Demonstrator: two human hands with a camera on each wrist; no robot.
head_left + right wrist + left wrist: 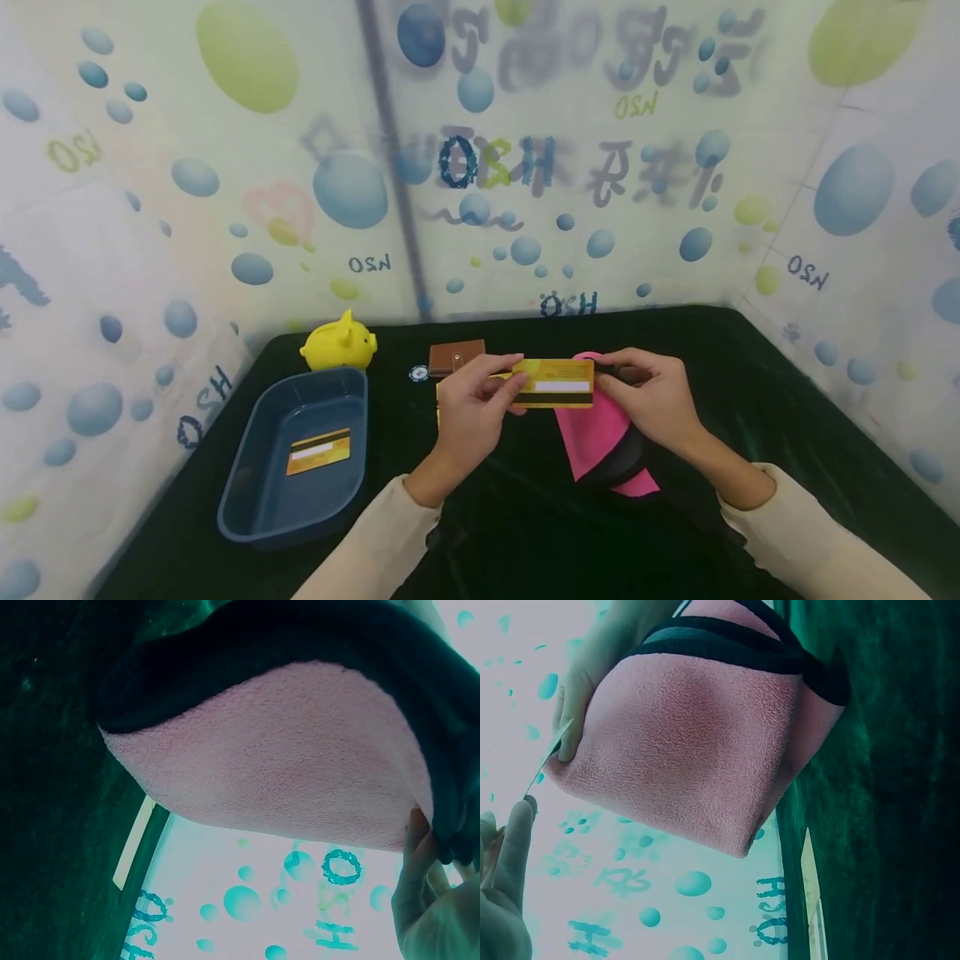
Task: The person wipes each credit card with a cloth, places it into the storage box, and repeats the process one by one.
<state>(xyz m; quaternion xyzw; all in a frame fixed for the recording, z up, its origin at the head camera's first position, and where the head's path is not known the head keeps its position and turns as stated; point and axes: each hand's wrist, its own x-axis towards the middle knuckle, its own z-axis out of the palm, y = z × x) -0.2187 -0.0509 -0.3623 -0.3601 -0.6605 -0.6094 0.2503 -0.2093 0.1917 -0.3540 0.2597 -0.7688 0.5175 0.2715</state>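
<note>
My left hand [471, 412] pinches a gold bank card [558, 371] by its left end, its dark stripe and white strip facing me. A pink fleecy cloth [588, 442] with dark edging hangs from my right hand [662, 402], which grips it between thumb and fingers beside the card's right end. In the left wrist view the card is seen edge-on, spanning from the left fingertips towards the right hand. Whether the right fingers also hold the card cannot be told. The cloth [277, 757] fills much of the right wrist view.
To the left, a blue plastic basin [255, 467] contains another gold card [318, 452]. Behind it sits a yellow piggy bank [339, 343]. A brown wallet [453, 354] and a poker chip [418, 373] lie at the back of the dark green tablecloth [510, 533]. Patterned curtains surround the table.
</note>
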